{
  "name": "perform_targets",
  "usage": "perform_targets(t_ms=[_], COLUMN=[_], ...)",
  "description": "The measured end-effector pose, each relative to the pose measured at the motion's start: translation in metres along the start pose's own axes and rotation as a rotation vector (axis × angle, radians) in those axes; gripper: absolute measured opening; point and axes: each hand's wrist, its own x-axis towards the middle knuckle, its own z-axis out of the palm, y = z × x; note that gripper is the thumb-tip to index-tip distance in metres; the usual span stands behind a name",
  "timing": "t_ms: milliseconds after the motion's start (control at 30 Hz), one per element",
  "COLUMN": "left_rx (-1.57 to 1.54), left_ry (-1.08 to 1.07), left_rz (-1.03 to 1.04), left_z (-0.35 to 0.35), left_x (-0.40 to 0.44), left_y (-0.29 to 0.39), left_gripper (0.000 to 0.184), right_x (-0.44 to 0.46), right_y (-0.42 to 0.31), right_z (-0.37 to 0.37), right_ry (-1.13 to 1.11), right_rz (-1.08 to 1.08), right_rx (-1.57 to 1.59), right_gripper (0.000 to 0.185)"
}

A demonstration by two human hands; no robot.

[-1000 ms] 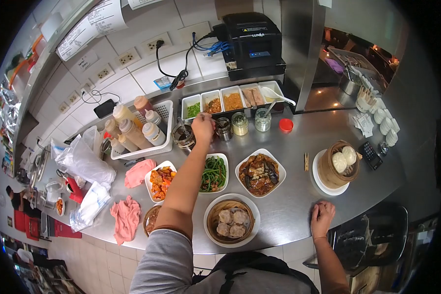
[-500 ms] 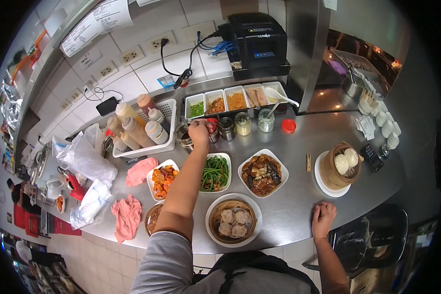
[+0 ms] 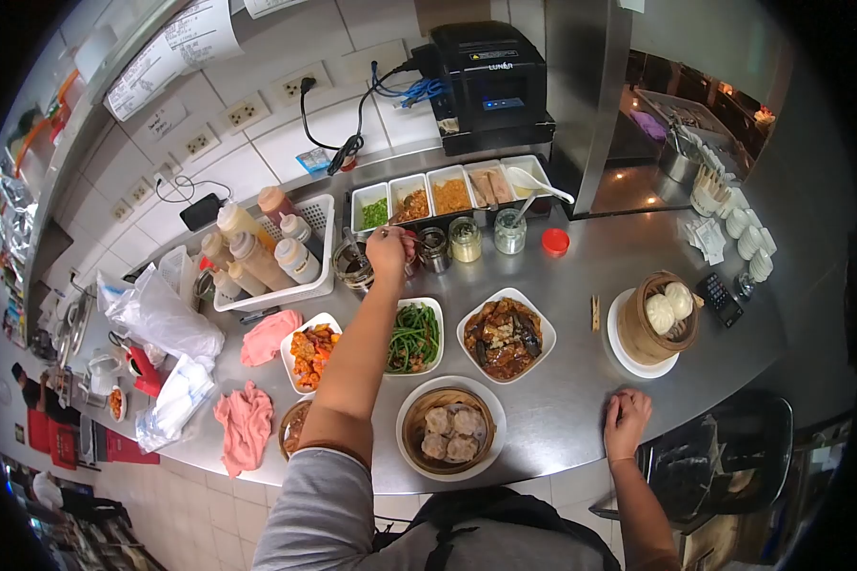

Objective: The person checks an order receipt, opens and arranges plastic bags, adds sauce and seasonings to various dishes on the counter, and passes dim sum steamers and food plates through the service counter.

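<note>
My left hand (image 3: 388, 251) is closed over the row of jars, between a dark sauce jar (image 3: 352, 270) and another dark jar (image 3: 434, 253). A thin handle shows at its fingers, but what it grips is not clear. Under the forearm are a bowl of orange-red food (image 3: 309, 354) and a bowl of green beans (image 3: 415, 333). To their right sits a bowl of braised food (image 3: 505, 341). Dumplings (image 3: 450, 433) lie in a bamboo steamer near the front edge. At the counter's front edge my right hand (image 3: 627, 421) rests with fingers curled, nothing visible in it.
Squeeze bottles (image 3: 257, 257) stand in a white basket (image 3: 328, 233). Topping trays (image 3: 449, 190) line the back, below a black printer (image 3: 490, 81). A steamer of buns (image 3: 646, 324) is at the right. Pink cloths (image 3: 246, 423) and plastic bags (image 3: 157, 314) lie left.
My left hand has shifted slightly left over the jars, uncovering part of a jar beside it. My right hand stays at the edge. The camera view has moved slightly.
</note>
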Motion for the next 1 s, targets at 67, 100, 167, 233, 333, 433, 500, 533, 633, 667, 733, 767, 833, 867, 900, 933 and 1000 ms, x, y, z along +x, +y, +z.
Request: perform_targets(t_ms=[67,100,167,233,333,433,500,533,633,667,733,767,833,867,900,933,1000], left_rx=[-0.082,-0.124,-0.210,-0.245,-0.247,-0.217,-0.226,-0.246,-0.364,-0.413,-0.473,-0.506,-0.564,-0.591,-0.616,-0.615,-0.591], left_ry=[0.023,0.024,0.028,0.052,0.063,0.045,0.039,0.045,0.069,0.080,0.077,0.078,0.011,-0.023,-0.050,-0.040,-0.039], left_rz=[-0.032,-0.046,-0.076,-0.080,-0.084,-0.055,-0.038,-0.036,-0.098,-0.129,-0.171,-0.189,-0.156,-0.130,-0.106,-0.080,-0.003], left_z=[-0.008,-0.011,-0.016,-0.018,-0.018,-0.016,-0.015,-0.015,-0.022,-0.027,-0.041,-0.050,-0.074,-0.090,-0.109,-0.128,-0.168], left_x=[0.002,0.002,0.002,0.000,-0.002,-0.004,-0.006,-0.008,-0.010,-0.011,-0.017,-0.021,-0.035,-0.046,-0.057,-0.072,-0.106], left_y=[-0.003,-0.002,-0.003,-0.003,-0.001,-0.002,0.001,0.003,0.011,0.014,0.023,0.028,0.042,0.051,0.060,0.070,0.085], left_gripper=[0.017,0.017,0.017,0.014,0.012,0.014,0.015,0.015,0.016,0.016,0.016,0.017,0.018,0.018,0.017,0.018,0.018], right_x=[0.000,0.000,0.001,0.000,0.000,0.000,0.000,0.000,-0.001,-0.001,-0.002,-0.002,-0.003,-0.002,-0.002,-0.002,-0.003], right_y=[0.000,0.000,0.000,0.000,0.000,0.000,0.000,0.001,0.001,0.001,0.005,0.007,0.008,0.009,0.009,0.009,0.014], right_z=[0.000,0.000,0.000,0.000,0.000,0.000,0.000,0.001,0.001,0.001,0.003,0.004,0.004,0.004,0.005,0.004,0.007], right_ry=[-0.006,-0.004,-0.001,-0.002,0.002,0.005,0.008,0.010,0.009,0.007,0.015,0.019,0.020,0.014,0.017,0.015,0.013], right_rz=[0.006,0.003,-0.004,-0.005,-0.008,-0.016,-0.018,-0.017,-0.021,-0.024,-0.030,-0.037,-0.048,-0.057,-0.064,-0.073,-0.094], right_rx=[0.000,-0.003,-0.009,-0.009,-0.009,-0.010,-0.012,-0.012,-0.019,-0.021,-0.007,0.001,-0.011,-0.016,-0.019,-0.021,-0.024], right_gripper=[0.009,0.009,0.009,0.008,0.008,0.008,0.008,0.008,0.008,0.008,0.008,0.008,0.009,0.010,0.011,0.011,0.014])
